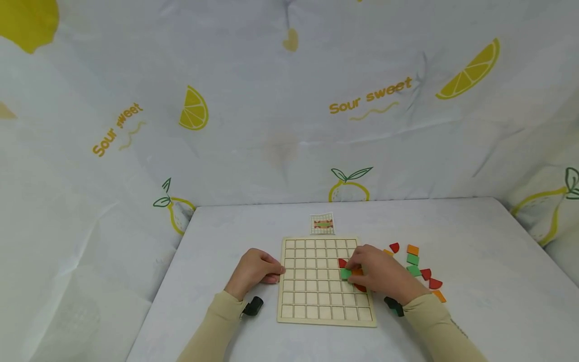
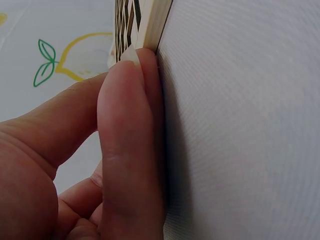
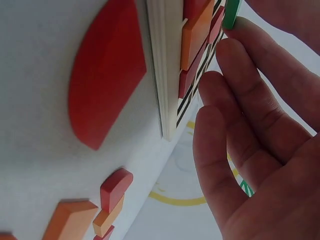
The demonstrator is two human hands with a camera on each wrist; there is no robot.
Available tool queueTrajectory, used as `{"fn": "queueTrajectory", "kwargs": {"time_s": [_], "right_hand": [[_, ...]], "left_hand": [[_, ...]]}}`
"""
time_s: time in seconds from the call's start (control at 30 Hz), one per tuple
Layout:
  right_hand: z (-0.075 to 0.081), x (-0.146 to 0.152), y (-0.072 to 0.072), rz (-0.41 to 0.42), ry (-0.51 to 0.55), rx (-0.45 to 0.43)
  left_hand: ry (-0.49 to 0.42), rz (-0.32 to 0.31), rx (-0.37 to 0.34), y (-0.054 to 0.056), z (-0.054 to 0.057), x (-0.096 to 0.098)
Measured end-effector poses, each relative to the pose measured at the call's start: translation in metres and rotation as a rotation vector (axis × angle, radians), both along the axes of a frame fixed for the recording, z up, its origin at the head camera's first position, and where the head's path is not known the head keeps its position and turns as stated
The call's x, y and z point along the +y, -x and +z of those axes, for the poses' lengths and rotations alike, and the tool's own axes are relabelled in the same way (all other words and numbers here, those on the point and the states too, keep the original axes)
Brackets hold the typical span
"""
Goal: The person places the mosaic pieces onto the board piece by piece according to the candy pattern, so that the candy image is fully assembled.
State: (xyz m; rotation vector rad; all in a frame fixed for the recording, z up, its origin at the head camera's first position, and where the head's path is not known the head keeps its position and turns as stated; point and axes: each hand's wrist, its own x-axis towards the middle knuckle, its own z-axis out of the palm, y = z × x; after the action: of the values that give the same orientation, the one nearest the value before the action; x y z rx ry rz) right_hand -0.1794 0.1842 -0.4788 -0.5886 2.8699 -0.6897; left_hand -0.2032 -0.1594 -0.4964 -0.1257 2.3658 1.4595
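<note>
A pale wooden board (image 1: pixel 312 281) with a grid of square cells lies flat on the table. My left hand (image 1: pixel 255 269) pinches its left edge; thumb and finger meet at the rim in the left wrist view. Over the board's right side, my right hand (image 1: pixel 382 271) pinches a green square tile (image 3: pixel 231 14) between thumb and forefinger, the other fingers loosely bent. Around that tile sit a red quarter-round tile (image 1: pixel 342 263), an orange tile (image 1: pixel 357 271) and another red piece (image 1: pixel 360 288) in the right-hand columns. The hand partly hides these columns.
Behind the board lies a small pattern card (image 1: pixel 322 223) with a candy-like figure. Loose tiles are scattered right of the board, including a red quarter-round (image 1: pixel 436 284), a green square (image 1: pixel 412 259) and an orange one (image 1: pixel 412 250). A lemon-print cloth (image 1: pixel 271 151) hangs behind.
</note>
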Motion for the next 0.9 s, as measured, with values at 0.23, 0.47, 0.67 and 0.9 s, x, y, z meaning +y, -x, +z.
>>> {"fn": "queueTrajectory", "kwargs": {"time_s": [0.23, 0.47, 0.67, 0.9], "right_hand": [[-0.0017, -0.0013, -0.0003, -0.009, -0.007, -0.005], [-0.0021, -0.0013, 0.0015, -0.008, -0.019, 0.002], [-0.0032, -0.0007, 0.0017, -0.002, -0.019, 0.02], [-0.0033, -0.0021, 0.0003, -0.017, -0.015, -0.01]], "left_hand": [[0.01, 0.0, -0.001, 0.0, 0.0001, 0.0001], [0.013, -0.001, -0.001, 0.0009, 0.0008, -0.0001], [0.014, 0.0, -0.004, 0.001, 0.0003, -0.0001], [0.014, -0.002, -0.007, 0.0009, 0.0001, 0.0002]]}}
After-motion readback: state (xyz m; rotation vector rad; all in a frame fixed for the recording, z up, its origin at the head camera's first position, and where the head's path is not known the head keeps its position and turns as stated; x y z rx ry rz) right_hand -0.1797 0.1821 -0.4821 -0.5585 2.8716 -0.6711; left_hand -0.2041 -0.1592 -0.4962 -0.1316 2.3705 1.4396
